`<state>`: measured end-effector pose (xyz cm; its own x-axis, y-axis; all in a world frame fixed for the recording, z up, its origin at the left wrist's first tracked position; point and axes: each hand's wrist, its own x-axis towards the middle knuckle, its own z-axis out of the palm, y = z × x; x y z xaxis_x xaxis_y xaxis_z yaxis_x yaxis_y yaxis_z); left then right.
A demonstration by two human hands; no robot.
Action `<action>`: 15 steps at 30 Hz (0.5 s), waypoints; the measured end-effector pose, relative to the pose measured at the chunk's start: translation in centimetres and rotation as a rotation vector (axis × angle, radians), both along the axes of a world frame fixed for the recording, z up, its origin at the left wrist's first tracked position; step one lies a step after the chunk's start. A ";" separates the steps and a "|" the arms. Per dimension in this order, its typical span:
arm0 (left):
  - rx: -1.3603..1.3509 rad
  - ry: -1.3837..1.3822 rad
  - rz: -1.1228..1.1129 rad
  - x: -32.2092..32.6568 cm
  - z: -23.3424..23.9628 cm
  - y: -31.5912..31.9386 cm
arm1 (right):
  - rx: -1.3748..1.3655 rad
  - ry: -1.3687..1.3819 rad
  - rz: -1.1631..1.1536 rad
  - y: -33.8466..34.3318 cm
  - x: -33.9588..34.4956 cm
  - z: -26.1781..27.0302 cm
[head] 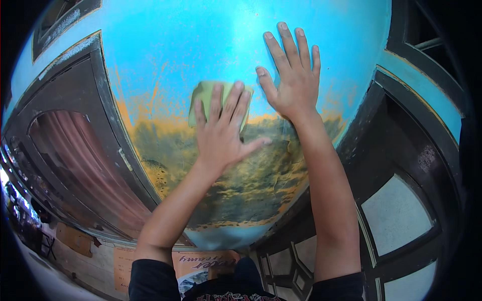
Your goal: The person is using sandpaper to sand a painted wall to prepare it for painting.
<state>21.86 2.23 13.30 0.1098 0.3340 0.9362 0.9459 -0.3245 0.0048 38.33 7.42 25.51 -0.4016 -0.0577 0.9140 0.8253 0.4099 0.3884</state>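
Note:
My left hand (222, 133) lies over a thin yellow-green sheet (205, 91) and presses it flat to the wall, its thumb spread to the right. Whether the sheet is sandpaper or cloth I cannot tell. Higher up and to the right, my right hand (293, 77) rests on the blue paint with its fingers apart and nothing in it. The painted wall (211, 41) is bright blue above. Below the hands comes a worn band (248, 188) of dark grey and orange-brown patches with cracked, flaking paint.
On the left stands a dark framed door (83, 79) with a reddish curtain (81, 146) behind its pane. A dark door (380, 139) with pale panels flanks the wall on the right. An orange printed sheet (188, 263) bearing writing lies low, near my body.

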 end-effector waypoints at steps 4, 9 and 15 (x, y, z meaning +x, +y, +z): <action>0.085 0.023 0.040 -0.3 3.5 0.2 | -0.014 0.001 -0.007 -0.3 0.1 0.1; -0.001 -0.014 -0.009 -1.6 -2.5 -1.3 | 0.021 0.019 -0.006 -0.6 -0.3 0.4; 0.138 -0.017 0.022 -3.3 3.3 -0.6 | 0.002 0.007 -0.033 -0.7 -0.5 0.2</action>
<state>18.51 1.60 16.59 0.0877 0.2043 0.9750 0.9529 -0.3025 -0.0223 37.82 6.69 25.75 -0.3971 -0.0463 0.9166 0.8409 0.3818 0.3836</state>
